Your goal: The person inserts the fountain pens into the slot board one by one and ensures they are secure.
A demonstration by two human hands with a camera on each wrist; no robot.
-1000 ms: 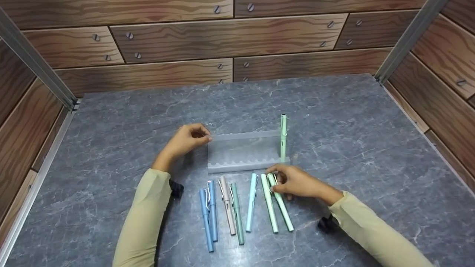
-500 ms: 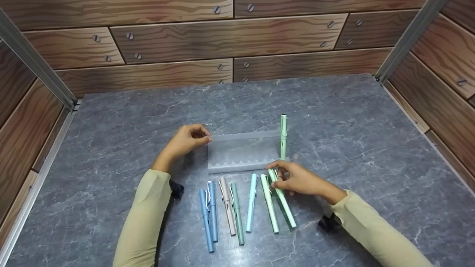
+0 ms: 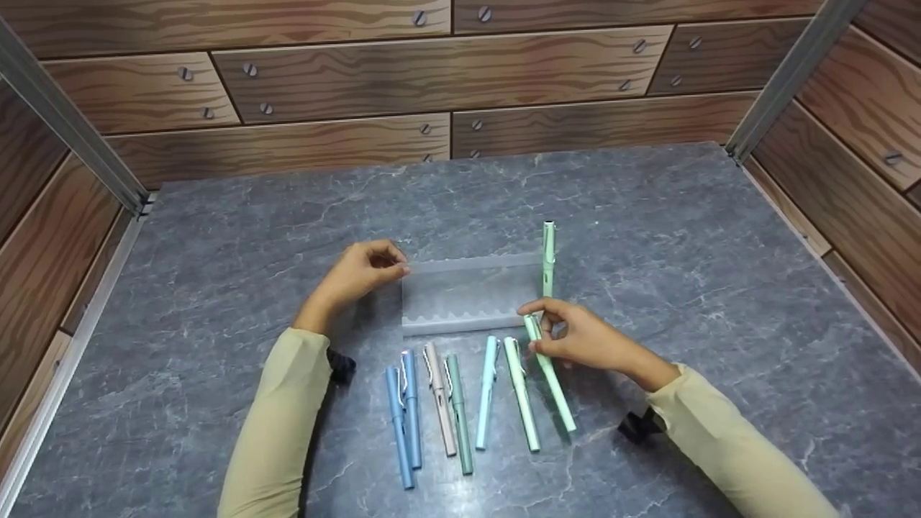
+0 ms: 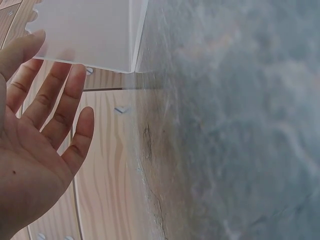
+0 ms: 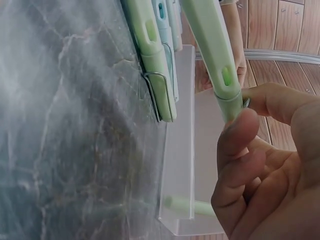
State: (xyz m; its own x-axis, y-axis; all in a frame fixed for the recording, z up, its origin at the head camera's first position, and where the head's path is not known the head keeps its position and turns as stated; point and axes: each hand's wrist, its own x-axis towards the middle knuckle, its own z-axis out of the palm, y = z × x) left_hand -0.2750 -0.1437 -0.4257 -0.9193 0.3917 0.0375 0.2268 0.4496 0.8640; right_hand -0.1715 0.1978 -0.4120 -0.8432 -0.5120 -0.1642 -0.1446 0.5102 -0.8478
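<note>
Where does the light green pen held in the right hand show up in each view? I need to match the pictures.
Head: the held pen is right of centre, in the lower half, slanting down from the right hand.
Left wrist: not in it.
Right wrist: top, right of centre, slanting down into the fingers.
Shared landmark: the clear rack, visible in all three.
</note>
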